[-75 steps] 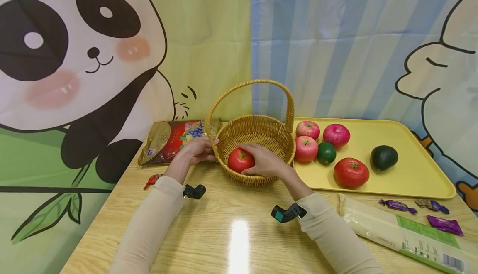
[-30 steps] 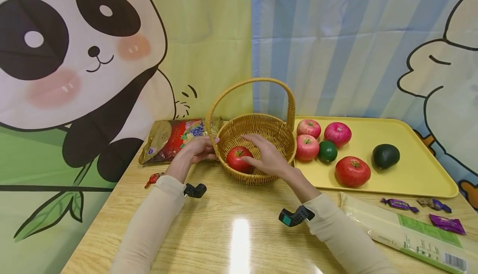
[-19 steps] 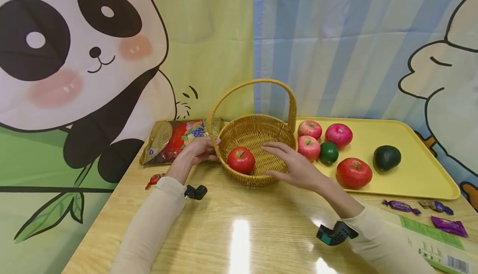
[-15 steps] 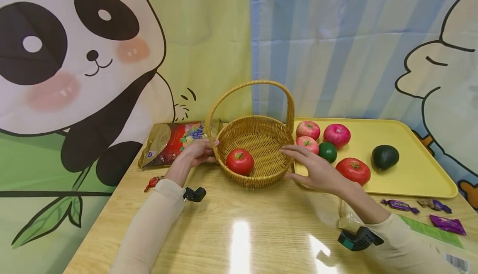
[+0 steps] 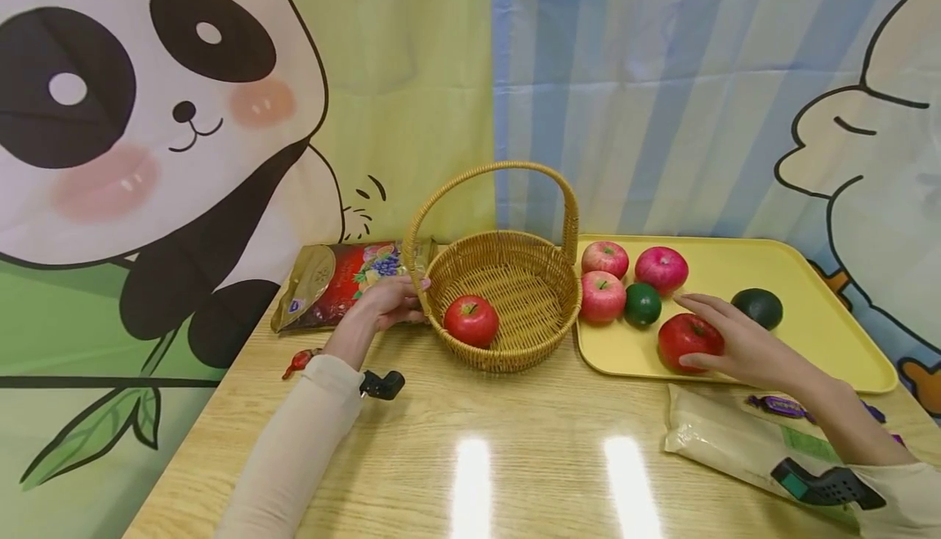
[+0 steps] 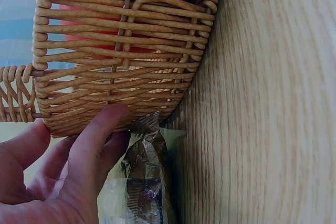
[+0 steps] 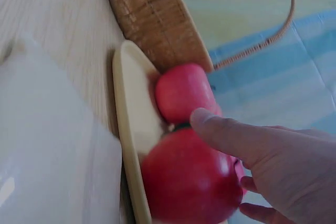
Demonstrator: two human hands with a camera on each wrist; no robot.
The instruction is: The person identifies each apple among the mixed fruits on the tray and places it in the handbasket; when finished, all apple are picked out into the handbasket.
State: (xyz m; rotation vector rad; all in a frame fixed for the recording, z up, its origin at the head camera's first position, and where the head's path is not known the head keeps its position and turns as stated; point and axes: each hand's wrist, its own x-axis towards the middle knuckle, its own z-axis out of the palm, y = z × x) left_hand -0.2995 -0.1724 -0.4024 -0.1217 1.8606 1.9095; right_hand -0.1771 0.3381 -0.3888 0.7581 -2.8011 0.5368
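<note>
"Two hands are in view; which grips do we record?"
"We record the left hand (image 5: 388, 299) pinching the left rim of the basket (image 5: 515, 361). The right hand (image 5: 750, 349) is spread around the red fruit (image 5: 680, 339), near side of the yellow tray (image 5: 724, 258); we cannot confirm contact."
"Labels?"
"We find print on the foil bag (image 5: 344, 276), left, and purple candy (image 5: 783, 406), right: both illegible."
</note>
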